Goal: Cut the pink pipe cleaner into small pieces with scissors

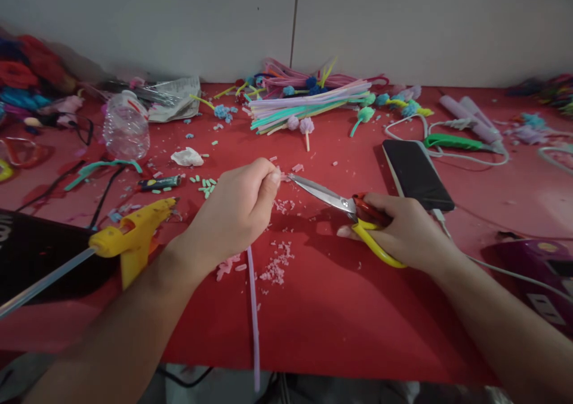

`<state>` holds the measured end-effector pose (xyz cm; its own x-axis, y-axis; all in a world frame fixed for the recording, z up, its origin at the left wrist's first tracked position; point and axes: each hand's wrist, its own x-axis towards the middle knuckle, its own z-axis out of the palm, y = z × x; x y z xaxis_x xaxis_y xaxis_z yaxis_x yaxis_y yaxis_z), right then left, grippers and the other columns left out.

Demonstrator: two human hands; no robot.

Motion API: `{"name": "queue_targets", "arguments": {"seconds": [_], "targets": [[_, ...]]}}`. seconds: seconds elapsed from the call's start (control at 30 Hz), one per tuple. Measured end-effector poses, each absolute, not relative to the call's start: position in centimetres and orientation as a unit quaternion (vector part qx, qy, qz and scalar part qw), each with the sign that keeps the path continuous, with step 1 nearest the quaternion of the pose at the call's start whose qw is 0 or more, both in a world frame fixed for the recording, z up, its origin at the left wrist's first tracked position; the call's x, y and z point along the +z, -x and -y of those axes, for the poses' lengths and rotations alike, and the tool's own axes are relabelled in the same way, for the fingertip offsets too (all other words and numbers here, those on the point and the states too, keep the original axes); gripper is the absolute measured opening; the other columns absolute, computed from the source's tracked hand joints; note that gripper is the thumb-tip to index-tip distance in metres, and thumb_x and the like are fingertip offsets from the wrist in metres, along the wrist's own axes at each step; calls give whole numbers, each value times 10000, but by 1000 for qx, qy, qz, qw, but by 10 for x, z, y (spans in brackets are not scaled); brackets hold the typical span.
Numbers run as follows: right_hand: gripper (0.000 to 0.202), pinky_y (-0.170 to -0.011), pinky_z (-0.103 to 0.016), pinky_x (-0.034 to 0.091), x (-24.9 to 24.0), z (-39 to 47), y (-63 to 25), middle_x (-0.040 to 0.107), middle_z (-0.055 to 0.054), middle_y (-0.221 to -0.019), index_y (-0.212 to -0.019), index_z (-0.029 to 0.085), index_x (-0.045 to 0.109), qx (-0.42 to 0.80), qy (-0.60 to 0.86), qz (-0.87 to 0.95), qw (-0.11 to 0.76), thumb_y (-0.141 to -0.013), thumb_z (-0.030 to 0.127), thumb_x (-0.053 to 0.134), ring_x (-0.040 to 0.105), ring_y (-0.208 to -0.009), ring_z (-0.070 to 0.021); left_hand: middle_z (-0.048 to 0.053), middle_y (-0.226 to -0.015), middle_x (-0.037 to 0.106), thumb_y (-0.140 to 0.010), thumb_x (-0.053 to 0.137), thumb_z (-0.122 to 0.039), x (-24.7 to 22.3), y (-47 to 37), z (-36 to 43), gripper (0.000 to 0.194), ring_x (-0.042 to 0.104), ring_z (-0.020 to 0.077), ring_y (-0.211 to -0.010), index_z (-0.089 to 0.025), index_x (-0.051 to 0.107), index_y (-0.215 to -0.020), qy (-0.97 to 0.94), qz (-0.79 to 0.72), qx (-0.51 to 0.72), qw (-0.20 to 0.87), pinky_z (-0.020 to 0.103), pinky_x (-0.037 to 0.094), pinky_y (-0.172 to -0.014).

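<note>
From where I stand, far left on the red bench [403, 320], a yellow plastic glue gun [143, 219] points its nozzle away from the person, a long translucent stick in its back. Beyond it stands a clear, crumpled plastic bottle [126, 126], with small pale-green clippings [206, 184] lying nearer the middle. The left hand [237, 207] has its fingers pinched together on a small fuzzy pink piece [285, 178], over the bench's middle. A long, slim lilac fuzzy stem [253, 308] runs out from under that hand and past the near edge, pink fluffy scraps [277, 265] beside it. Silver-bladed scissors with red and yellow handles [329, 197] reach in from the right, tips right by the pink piece; the right hand [405, 225] has its fingers wrapped round the handles. Just behind that hand lies a black-screened phone [417, 174], a white cable at its near end
</note>
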<state>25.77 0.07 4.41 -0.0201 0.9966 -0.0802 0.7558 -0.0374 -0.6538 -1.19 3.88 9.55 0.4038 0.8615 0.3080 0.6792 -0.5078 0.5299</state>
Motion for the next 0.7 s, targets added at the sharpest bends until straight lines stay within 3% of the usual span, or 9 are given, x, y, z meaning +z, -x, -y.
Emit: {"name": "queue_targets", "arguments": {"seconds": [0.7], "targets": [[718, -512, -297, 261, 45, -1, -258, 308, 46, -638, -664, 251, 419, 274, 667, 657, 219, -597, 887, 746, 276, -615, -132, -33, -663, 477, -1064, 437, -262, 96, 13, -40, 289, 434, 129, -599, -211, 447, -779, -827, -461, 277, 162, 321, 316, -605]]}}
